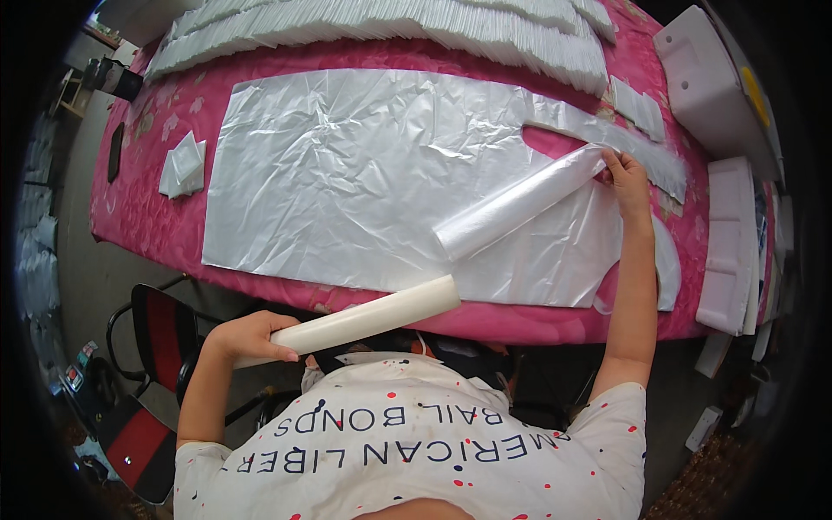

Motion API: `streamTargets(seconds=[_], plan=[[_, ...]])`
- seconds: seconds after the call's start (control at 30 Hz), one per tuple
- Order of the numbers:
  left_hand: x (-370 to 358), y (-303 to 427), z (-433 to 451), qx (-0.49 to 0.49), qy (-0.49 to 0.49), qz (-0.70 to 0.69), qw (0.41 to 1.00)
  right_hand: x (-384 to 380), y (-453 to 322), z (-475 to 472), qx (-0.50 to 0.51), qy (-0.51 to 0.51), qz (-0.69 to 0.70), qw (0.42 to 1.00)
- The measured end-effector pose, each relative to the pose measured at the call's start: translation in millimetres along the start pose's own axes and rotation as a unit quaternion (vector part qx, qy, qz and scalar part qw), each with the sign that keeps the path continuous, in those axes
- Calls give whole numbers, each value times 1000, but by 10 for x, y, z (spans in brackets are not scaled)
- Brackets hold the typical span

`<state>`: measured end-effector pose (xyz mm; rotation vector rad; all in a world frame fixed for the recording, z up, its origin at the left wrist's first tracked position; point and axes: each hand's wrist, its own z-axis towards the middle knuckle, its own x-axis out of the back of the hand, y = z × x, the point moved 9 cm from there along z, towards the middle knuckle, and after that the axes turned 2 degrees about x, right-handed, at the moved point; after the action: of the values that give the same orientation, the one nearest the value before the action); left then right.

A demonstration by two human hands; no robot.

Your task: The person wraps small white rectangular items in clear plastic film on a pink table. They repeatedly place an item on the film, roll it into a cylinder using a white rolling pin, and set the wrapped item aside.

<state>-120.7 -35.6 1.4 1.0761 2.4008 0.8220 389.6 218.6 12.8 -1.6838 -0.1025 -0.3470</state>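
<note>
My left hand (pixel 255 336) grips one end of a smooth off-white tube (pixel 377 315), held slantwise over the table's front edge. Its far end is over the lower edge of a large, thin plastic sheet (pixel 338 188). The sheet is translucent silvery-white, creased, and spread flat, with curved cut-outs at its right end. Across its right part lies a folded or rolled length of the same film (pixel 520 201), slanting up to the right. Between thumb and fingers, my right hand (pixel 627 179) pinches the upper end of that length, beside the upper cut-out.
A pink flowered cloth (pixel 149 227) covers the table. Long rows of folded white plastic (pixel 390 26) line the back. Small folded packets (pixel 183 166) and a dark flat object (pixel 116 153) lie left. White foam boxes (pixel 725 247) stand right; black-and-red chairs (pixel 162 331) are at lower left.
</note>
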Motion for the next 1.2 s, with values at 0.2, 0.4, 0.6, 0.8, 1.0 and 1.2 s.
streamTargets(seconds=[0.2,0.4,0.6,0.8,1.0,1.2], plan=[[242,1380,417,-199,156,325,912,-893,-279,-55,22,-110,-20,994],[185,1927,583,-453,343,496,657,-1514,-478,9,34,-197,-53,978],[-559,1580,825,-458,117,572,670,-1639,-418,140,-18,-245,-127,961],[-674,1322,1016,-389,145,614,671,-1393,-529,156,24,-150,-120,981],[-797,1232,1003,-361,215,577,701,-1912,-1253,-1209,297,-232,-245,893],[-921,1214,1059,-330,251,597,686,-1959,-938,-1780,391,-152,-400,815]])
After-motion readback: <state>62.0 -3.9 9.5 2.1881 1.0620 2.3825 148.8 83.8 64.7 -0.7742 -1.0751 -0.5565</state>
